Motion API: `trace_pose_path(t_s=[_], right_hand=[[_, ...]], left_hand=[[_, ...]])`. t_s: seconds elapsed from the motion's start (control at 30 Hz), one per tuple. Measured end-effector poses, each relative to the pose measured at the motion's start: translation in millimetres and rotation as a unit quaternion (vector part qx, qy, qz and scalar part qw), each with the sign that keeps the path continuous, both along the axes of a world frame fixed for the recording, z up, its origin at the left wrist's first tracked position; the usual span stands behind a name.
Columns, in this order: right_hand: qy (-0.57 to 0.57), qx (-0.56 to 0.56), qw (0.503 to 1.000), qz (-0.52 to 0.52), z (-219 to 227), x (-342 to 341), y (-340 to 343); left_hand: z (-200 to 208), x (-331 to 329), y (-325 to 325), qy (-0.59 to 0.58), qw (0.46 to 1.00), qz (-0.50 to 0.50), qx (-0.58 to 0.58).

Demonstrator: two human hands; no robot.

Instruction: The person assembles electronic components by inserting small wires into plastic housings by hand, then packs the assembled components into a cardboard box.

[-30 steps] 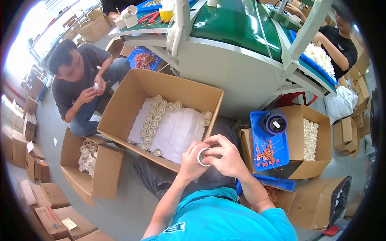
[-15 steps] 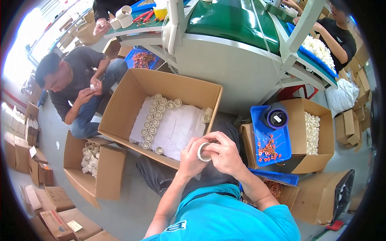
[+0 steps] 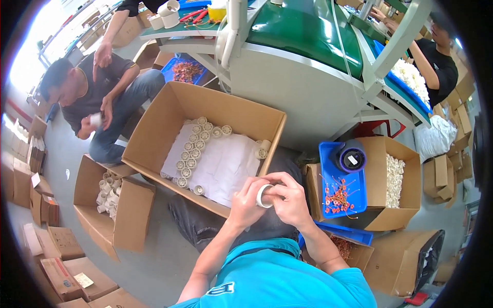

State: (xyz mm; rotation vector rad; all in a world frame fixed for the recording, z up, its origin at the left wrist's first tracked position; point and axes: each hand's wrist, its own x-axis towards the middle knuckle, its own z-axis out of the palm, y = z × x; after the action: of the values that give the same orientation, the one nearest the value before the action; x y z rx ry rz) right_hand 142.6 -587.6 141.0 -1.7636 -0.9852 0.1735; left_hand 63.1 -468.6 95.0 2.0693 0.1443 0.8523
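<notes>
A short white plastic cylinder point(image 3: 260, 195) is held in front of my lap, its round open end showing. My left hand point(image 3: 245, 204) wraps its fingers round the outside. My right hand point(image 3: 288, 199) is closed at the open end, with fingertips at or inside the rim; whether they also hold a small part is hidden. Just beyond my hands stands a large open cardboard box point(image 3: 146, 126). Inside it, rows of similar white cylindrical parts point(image 3: 194, 145) rest on a white sheet point(image 3: 226, 167).
To the right, a blue tray point(image 3: 344, 172) carries red-orange wired parts point(image 3: 339, 197) and a dark round device point(image 3: 352, 157). Boxes of white pieces point(image 3: 394, 179) and white cylinders point(image 3: 109, 192) flank me. A seated co-worker point(image 3: 102, 97) is at left; a green-topped bench point(image 3: 303, 36) stands ahead.
My hands keep the cylinder in nearly the same place. The seated co-worker's hands have moved lower with a white part, and another person's arm now reaches down beside them. The view has shifted slightly.
</notes>
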Motion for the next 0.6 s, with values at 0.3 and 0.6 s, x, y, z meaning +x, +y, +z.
trace_pose_path(t_s=[0.3, 0.6], right_hand=[[0.098, 0.015, 0.995, -0.002, 2, 4, 2], [0.065, -0.004, 0.998, 0.001, 4, -6, -4]], left_hand=[[6, 4, 6, -0.006, 0.999, -0.028, 0.022], [4, -7, 4, -0.015, 0.998, -0.048, 0.042]])
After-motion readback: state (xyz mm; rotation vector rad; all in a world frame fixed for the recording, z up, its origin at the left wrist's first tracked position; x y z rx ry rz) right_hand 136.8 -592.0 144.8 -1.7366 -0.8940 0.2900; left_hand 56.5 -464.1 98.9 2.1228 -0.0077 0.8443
